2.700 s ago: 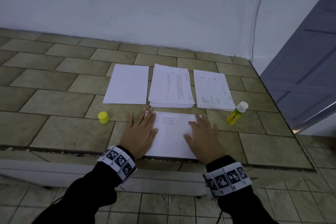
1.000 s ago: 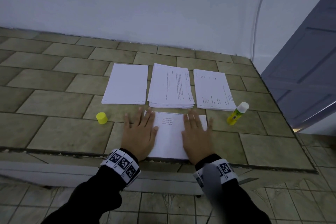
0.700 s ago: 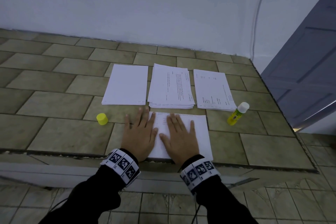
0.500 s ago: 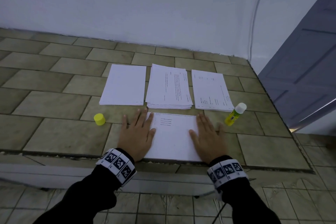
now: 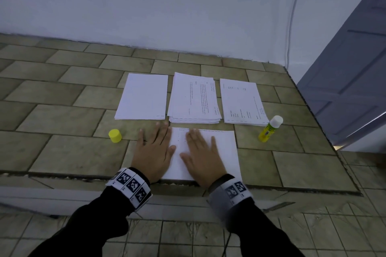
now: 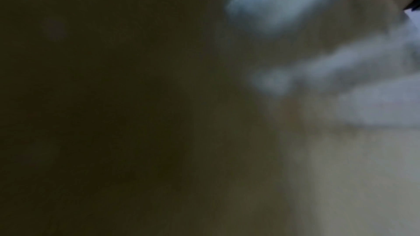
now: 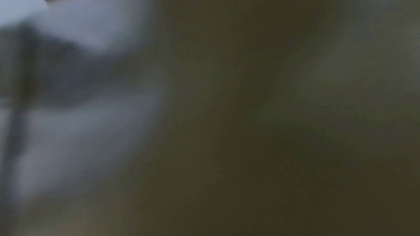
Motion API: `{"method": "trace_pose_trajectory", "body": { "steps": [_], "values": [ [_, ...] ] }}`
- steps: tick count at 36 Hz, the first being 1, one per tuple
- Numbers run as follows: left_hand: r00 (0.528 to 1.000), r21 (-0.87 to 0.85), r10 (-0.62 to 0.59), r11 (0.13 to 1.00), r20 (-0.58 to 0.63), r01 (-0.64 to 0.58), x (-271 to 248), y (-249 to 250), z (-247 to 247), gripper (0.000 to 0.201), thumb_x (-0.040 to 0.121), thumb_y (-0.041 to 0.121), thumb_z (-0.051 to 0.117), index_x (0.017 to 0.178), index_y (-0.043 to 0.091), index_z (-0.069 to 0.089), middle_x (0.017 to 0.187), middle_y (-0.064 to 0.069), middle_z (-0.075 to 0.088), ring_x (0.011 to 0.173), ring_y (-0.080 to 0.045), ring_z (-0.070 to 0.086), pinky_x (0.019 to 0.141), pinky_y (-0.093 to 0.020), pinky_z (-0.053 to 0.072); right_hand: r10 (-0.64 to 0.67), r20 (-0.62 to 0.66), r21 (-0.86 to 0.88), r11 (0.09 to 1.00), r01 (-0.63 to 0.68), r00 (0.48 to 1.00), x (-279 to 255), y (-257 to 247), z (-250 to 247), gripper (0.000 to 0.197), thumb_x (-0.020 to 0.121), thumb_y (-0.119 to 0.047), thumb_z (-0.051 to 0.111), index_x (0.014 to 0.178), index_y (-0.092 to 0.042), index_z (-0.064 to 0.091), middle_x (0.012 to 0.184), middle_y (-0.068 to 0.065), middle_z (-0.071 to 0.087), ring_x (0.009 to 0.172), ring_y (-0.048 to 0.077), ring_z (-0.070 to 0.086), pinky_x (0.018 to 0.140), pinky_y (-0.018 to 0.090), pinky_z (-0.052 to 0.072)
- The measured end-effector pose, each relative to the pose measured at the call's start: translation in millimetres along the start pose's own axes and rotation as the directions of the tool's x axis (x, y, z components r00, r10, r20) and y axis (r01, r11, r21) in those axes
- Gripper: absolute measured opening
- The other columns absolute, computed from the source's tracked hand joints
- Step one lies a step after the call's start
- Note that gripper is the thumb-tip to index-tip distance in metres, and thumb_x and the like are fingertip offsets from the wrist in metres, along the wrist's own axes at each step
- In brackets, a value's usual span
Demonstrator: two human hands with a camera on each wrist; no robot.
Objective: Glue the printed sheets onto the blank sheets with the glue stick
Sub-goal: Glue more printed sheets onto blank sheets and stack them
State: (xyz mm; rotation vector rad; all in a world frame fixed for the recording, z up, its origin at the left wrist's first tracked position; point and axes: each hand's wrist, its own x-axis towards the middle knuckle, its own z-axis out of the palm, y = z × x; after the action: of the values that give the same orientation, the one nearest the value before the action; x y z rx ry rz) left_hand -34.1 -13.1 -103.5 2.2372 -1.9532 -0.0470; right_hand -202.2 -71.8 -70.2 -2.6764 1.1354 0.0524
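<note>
Pressing the printed sheet flat, lower centre: left hand and right hand both spread, palms down.
Thin, limp paper, likely to slide or crease; best pinched at a corner.

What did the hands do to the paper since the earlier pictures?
The right hand has slid back left across the front sheet, from its right edge half a second ago to its middle, beside the left hand. It is rubbing the sheet flat, gripping nothing. The left hand stayed pressing the left edge. The three stacks, the glue stick and the cap have not moved.
</note>
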Motion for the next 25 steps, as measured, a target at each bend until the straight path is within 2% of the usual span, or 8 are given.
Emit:
{"method": "trace_pose_trajectory", "body": {
  "steps": [4, 7, 11, 16, 18, 21, 23, 25],
  "values": [
    [1.000, 0.003, 0.016, 1.000, 0.002, -0.016, 1.1, -0.8, 0.4, 0.073, 0.103, 0.046, 0.001, 0.143, 0.005, 0.047, 0.152, -0.008, 0.042, 0.140, -0.029, 0.040, 0.105, -0.066, 0.034, -0.014, -0.030, -0.044, 0.999, 0.013, 0.999, 4.9, 1.6, 13.1, 0.102, 0.074, -0.067, -0.029, 0.154, -0.013, 0.004, 0.163, 0.001, -0.001, 0.149, 0.014, -0.005, 0.115, 0.050, -0.013],
    [1.000, 0.009, 0.007, 1.000, 0.006, -0.007, 0.8, -3.2, 2.5, 0.073, 0.103, 0.047, 0.001, 0.143, 0.005, 0.046, 0.152, -0.008, 0.042, 0.139, -0.030, 0.041, 0.110, -0.061, 0.022, 0.085, -0.048, -0.041, 0.995, -0.087, 0.995, -1.3, 24.1, 9.7, 0.093, 0.081, -0.067, -0.020, 0.155, -0.016, 0.002, 0.163, -0.002, -0.002, 0.149, 0.010, -0.005, 0.117, 0.050, -0.011],
    [1.000, 0.008, -0.003, 1.000, 0.008, 0.003, -0.3, -3.7, 4.6, 0.072, 0.103, 0.047, 0.001, 0.145, 0.007, 0.043, 0.154, -0.005, 0.039, 0.141, -0.030, 0.037, 0.110, -0.057, 0.011, 0.246, -0.051, -0.058, 0.967, -0.249, 0.968, -20.9, 68.2, -1.2, 0.091, 0.078, -0.063, -0.014, 0.155, -0.018, 0.001, 0.163, -0.005, -0.003, 0.149, 0.009, -0.004, 0.118, 0.049, -0.005],
    [0.999, -0.020, -0.045, 0.999, -0.029, 0.045, -0.4, -5.2, 2.9, 0.067, 0.102, 0.046, 0.006, 0.147, 0.010, 0.041, 0.154, -0.003, 0.038, 0.144, -0.030, 0.031, 0.113, -0.057, 0.014, 0.265, -0.033, -0.132, 0.955, -0.267, 0.964, -30.3, 84.5, -8.0, 0.091, 0.078, -0.060, -0.019, 0.155, -0.016, 0.002, 0.163, -0.003, 0.000, 0.149, 0.010, 0.000, 0.118, 0.053, -0.005],
    [0.997, -0.057, -0.073, 0.996, -0.028, 0.071, -1.1, -5.5, 1.6, 0.067, 0.099, 0.044, 0.007, 0.149, 0.010, 0.037, 0.157, -0.002, 0.033, 0.147, -0.029, 0.024, 0.115, -0.059, 0.016, 0.257, -0.041, -0.164, 0.951, -0.260, 0.965, -27.9, 84.3, -9.7, 0.100, 0.076, -0.065, -0.028, 0.155, -0.015, 0.006, 0.163, -0.001, 0.004, 0.150, 0.012, 0.004, 0.116, 0.056, -0.004],
    [0.995, -0.124, -0.089, 0.989, -0.046, 0.083, -0.9, -4.6, 0.8, 0.072, 0.095, 0.044, 0.003, 0.151, 0.010, 0.032, 0.159, -0.003, 0.028, 0.150, -0.026, 0.015, 0.117, -0.055, 0.010, 0.260, 0.001, -0.237, 0.938, -0.252, 0.966, -27.2, 88.1, -14.7, 0.120, 0.059, -0.065, -0.047, 0.155, -0.014, 0.005, 0.163, -0.001, 0.004, 0.149, 0.013, 0.006, 0.115, 0.058, -0.002],
    [0.994, -0.157, -0.092, 0.984, -0.054, 0.082, -1.2, -4.9, 0.6, 0.075, 0.093, 0.045, 0.000, 0.152, 0.010, 0.030, 0.160, -0.003, 0.026, 0.151, -0.024, 0.011, 0.119, -0.052, 0.006, 0.257, 0.036, -0.256, 0.936, -0.240, 0.966, -26.5, 88.1, -20.8, 0.116, 0.063, -0.069, -0.040, 0.155, -0.015, 0.005, 0.163, -0.001, 0.003, 0.149, 0.013, 0.006, 0.115, 0.058, -0.001],
    [0.994, -0.181, -0.088, 0.981, -0.061, 0.075, -1.9, -5.7, 0.4, 0.075, 0.092, 0.044, -0.001, 0.153, 0.010, 0.028, 0.160, -0.003, 0.024, 0.151, -0.023, 0.009, 0.120, -0.050, 0.006, 0.258, 0.062, -0.242, 0.941, -0.236, 0.964, -25.7, 85.1, -27.0, 0.092, 0.082, -0.068, -0.013, 0.154, -0.015, 0.005, 0.163, 0.000, 0.001, 0.149, 0.014, 0.004, 0.116, 0.058, 0.002]
  ]
}}
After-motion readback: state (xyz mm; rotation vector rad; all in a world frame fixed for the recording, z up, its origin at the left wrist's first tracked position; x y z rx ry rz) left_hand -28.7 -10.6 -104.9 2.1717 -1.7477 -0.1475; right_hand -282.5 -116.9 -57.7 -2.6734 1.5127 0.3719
